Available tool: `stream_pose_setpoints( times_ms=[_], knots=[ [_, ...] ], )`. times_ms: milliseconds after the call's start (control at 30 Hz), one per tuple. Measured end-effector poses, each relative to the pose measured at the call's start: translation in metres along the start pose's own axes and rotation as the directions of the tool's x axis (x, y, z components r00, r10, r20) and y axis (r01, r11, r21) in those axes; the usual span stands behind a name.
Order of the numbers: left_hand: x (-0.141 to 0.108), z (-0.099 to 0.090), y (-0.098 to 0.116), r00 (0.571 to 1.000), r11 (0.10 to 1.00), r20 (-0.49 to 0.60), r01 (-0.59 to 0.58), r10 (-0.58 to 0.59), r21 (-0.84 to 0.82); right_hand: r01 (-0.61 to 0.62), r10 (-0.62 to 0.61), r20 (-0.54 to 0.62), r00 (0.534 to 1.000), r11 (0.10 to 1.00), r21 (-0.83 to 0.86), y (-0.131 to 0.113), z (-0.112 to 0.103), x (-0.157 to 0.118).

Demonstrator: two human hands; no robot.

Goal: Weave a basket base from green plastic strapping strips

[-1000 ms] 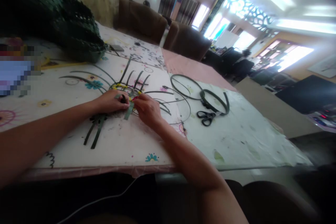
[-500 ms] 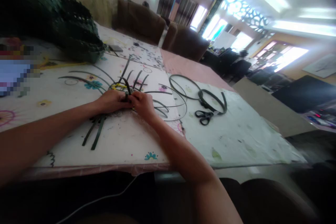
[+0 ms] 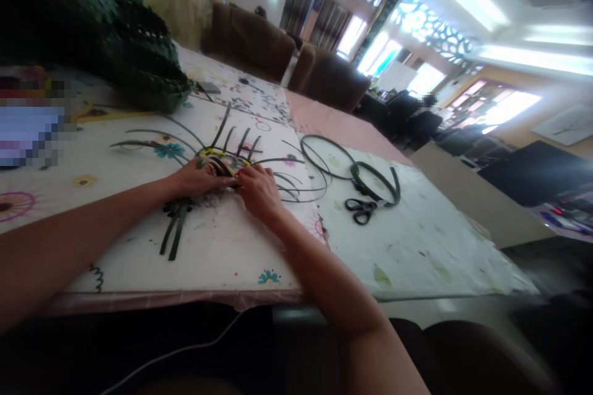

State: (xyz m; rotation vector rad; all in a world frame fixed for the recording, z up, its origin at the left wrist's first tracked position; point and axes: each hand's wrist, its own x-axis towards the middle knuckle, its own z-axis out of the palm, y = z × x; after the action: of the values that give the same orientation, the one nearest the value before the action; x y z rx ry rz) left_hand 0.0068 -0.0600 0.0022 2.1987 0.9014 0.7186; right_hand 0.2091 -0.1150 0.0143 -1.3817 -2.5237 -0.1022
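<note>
A partly woven piece of dark green strips lies on the flowered tablecloth, its loose ends fanning out in several directions. Yellow bits show at its centre. My left hand is closed at the near side of the weave, with a bent dark strip at its fingers. Close against it, my right hand pinches at the same spot, fingertips touching the strip. The fingers and palms cover much of the weave's middle, so the exact crossing there is hidden.
To the right lie black-handled scissors beside a coil of dark strip and a thin strip loop. Dark green woven baskets stand at the back left. Brown chairs line the far table edge.
The strip that arched up above my hands is now bent lower between them. My right hand has turned slightly, and the near strip ends have swung a little right.
</note>
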Motion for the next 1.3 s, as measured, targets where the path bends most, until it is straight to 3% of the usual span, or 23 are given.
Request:
stream_pose_setpoints(
  times_ms=[100, 267, 433, 567, 733, 900, 933, 1000, 1067, 1133, 1200, 1300],
  knots=[
    [-0.001, -0.004, 0.003, 1.0, 0.999, -0.009, -0.022, 0.023, 0.049, 0.0, -0.003, -0.06, 0.998, 0.999, -0.047, 0.003, 0.002, 0.001],
    [-0.002, -0.014, 0.009, 0.982, 0.947, -0.056, -0.156, 0.178, 0.28, -0.016, -0.005, -0.151, 0.989, 0.99, -0.141, 0.0, 0.002, -0.002],
    [-0.004, -0.023, 0.017, 0.981, 0.886, -0.045, -0.153, 0.191, 0.437, 0.038, -0.101, -0.224, 0.969, 0.962, -0.27, -0.008, -0.001, -0.005],
    [-0.004, -0.025, 0.018, 0.975, 0.86, -0.044, -0.169, 0.216, 0.481, 0.07, -0.122, -0.151, 0.981, 0.947, -0.313, -0.013, -0.004, -0.004],
    [-0.003, -0.027, 0.013, 0.968, 0.86, 0.001, -0.223, 0.251, 0.458, 0.047, -0.037, 0.038, 0.999, 0.946, -0.32, -0.02, -0.007, -0.005],
    [-0.006, -0.043, 0.014, 0.959, 0.949, 0.161, -0.259, 0.232, 0.178, 0.07, -0.026, 0.146, 0.989, 0.948, -0.311, -0.017, -0.005, -0.008],
    [-0.007, -0.048, 0.015, 0.966, 0.962, 0.128, -0.241, 0.225, 0.127, 0.064, -0.021, 0.139, 0.99, 0.947, -0.314, -0.015, -0.005, -0.008],
    [-0.008, -0.057, 0.016, 0.978, 0.976, -0.042, -0.201, 0.205, 0.088, 0.061, -0.022, 0.122, 0.992, 0.946, -0.318, -0.012, -0.007, -0.009],
    [-0.008, -0.063, 0.014, 0.946, 0.981, -0.271, -0.15, 0.179, 0.125, 0.077, -0.039, 0.124, 0.992, 0.945, -0.318, -0.01, -0.01, -0.01],
    [-0.006, -0.067, 0.006, 0.901, 0.979, -0.413, -0.052, 0.132, 0.199, 0.122, -0.079, 0.148, 0.986, 0.942, -0.311, -0.011, -0.012, -0.01],
    [-0.003, -0.069, -0.004, 0.915, 0.957, -0.397, 0.042, 0.078, 0.286, 0.181, -0.132, 0.181, 0.975, 0.94, -0.289, -0.013, -0.013, -0.011],
    [0.0, -0.069, -0.016, 0.977, 0.92, -0.215, 0.083, 0.002, 0.384, 0.255, -0.202, 0.225, 0.953, 0.937, -0.239, -0.015, -0.01, -0.012]
  ],
)
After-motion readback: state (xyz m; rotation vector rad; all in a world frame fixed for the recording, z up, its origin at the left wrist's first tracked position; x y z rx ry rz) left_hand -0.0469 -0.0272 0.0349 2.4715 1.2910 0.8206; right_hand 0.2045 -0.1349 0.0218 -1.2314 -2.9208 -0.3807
